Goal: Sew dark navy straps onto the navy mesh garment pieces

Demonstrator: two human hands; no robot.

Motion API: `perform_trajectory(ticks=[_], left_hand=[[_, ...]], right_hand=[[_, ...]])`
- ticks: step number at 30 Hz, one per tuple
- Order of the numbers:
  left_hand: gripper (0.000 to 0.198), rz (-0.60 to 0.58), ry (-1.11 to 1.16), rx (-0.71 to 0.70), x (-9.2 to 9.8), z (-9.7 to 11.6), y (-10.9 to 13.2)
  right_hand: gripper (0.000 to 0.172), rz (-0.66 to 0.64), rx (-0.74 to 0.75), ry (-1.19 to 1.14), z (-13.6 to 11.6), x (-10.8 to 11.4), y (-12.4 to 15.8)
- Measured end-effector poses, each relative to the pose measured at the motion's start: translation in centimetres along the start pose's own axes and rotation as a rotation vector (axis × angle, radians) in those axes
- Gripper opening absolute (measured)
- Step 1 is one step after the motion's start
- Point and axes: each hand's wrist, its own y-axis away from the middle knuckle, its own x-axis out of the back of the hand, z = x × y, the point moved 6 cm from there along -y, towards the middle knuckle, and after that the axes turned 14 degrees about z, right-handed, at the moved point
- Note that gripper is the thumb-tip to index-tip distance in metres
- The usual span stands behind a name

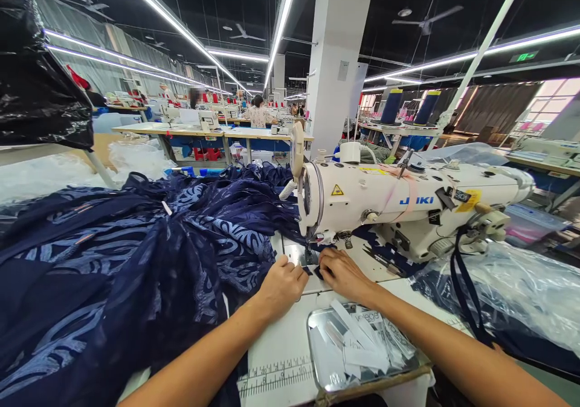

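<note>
Both my hands are at the needle area of a white sewing machine (pixel 376 192). My left hand (pixel 281 287) is closed, its fingers curled in left of the presser foot (pixel 309 255), at the edge of a small piece of navy fabric (pixel 319 272). Across from it, my right hand (pixel 343 272) bends its fingers down onto that same piece, thumb and fingertips together. Much of the piece is hidden under the fingers. Left of the machine, a large heap of navy patterned garments (pixel 149 256) covers the table and reaches the needle plate (pixel 290 253).
A metal tray (pixel 319 358) of white labels (pixel 357 340) sits in front of my right forearm. Tweezers or thread snips (pixel 383 261) lie under the machine arm. Clear plastic bags (pixel 512 286) are at right. Thread cones (pixel 392 106) stand behind; other people work at far tables.
</note>
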Motion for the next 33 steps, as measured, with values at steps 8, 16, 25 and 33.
perform_trajectory(ticks=[8,16,25,33], left_hand=[[0.024,0.03,0.005,0.008,0.0,0.1,0.0],[0.024,-0.055,-0.008,-0.051,-0.7,0.7,-0.1],[0.021,-0.039,-0.029,-0.076,-0.7,0.8,-0.3],[0.018,-0.089,-0.012,-0.069,-1.2,0.8,-0.4]], right_hand=[[0.021,0.014,-0.228,-0.277,1.1,-1.8,-0.9],[0.02,0.044,-0.252,-0.335,1.0,-1.6,-0.8],[0.019,0.041,-0.216,-0.27,0.8,-1.4,-0.5],[0.018,0.037,-0.199,-0.263,0.7,-1.2,-0.4]])
